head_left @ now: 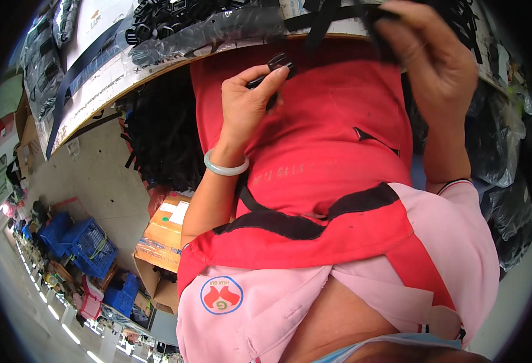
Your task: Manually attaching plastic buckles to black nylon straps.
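My left hand (pixel 249 100), with a pale bangle at the wrist, is closed on a black plastic buckle (pixel 281 60). It is over the red apron (pixel 326 109), just in front of the table edge. Thumb and fingers pinch the buckle, and part of it is hidden in the hand. Higher and to the right, my right hand (pixel 438 66) is smeared by motion. Its fingertips are pressed together on a black webbing strap (pixel 372 27), which is blurred too. Another black strap (pixel 321 25) hangs over the table edge between the two hands.
The table (pixel 106 91) bears a heap of black buckles (pixel 169 18) and clear plastic bags (pixel 205 39). Black straps pile up at the right end. Below left stand a cardboard box (pixel 160 239) and blue crates (pixel 90 248). Bagged black goods (pixel 499 145) are at the right.
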`<state>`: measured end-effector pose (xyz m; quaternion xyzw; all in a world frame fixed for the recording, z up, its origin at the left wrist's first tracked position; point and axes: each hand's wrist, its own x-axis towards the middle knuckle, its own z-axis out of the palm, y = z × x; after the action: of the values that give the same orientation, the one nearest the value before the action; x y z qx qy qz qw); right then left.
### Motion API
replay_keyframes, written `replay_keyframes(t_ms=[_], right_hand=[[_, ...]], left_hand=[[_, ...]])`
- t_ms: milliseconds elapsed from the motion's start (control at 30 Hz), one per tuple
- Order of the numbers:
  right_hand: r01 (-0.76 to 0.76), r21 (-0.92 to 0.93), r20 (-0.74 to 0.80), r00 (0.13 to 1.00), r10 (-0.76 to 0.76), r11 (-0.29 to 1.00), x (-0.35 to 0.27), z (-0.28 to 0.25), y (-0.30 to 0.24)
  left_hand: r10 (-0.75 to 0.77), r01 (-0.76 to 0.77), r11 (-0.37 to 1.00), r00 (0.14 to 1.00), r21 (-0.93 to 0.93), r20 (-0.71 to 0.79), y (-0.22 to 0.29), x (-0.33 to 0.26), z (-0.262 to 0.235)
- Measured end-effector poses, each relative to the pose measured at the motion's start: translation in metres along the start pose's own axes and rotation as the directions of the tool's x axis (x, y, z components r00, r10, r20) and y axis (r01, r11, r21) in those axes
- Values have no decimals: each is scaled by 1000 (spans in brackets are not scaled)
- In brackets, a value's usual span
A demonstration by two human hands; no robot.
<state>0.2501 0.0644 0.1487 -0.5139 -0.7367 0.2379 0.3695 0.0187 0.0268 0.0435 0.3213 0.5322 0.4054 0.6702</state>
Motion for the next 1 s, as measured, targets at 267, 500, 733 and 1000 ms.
replay_keyframes(t_ms=[267, 500, 733, 1000], right_hand=[[-778, 365, 727, 581, 366, 511, -27, 66, 37], [-752, 539, 663, 656, 361, 378, -31, 81, 40], [-754, 570, 668, 656, 350, 326, -31, 89, 48], [-233, 601, 236, 966, 109, 765, -39, 100, 48]], left_hand=[[446, -440, 847, 894, 298, 54, -18, 7, 9], [618, -590, 668, 779, 453, 105, -21, 7, 9], [676, -685, 464, 683, 562, 276, -27, 10, -3], [-102, 149, 896, 986, -419, 132, -21, 7, 2]])
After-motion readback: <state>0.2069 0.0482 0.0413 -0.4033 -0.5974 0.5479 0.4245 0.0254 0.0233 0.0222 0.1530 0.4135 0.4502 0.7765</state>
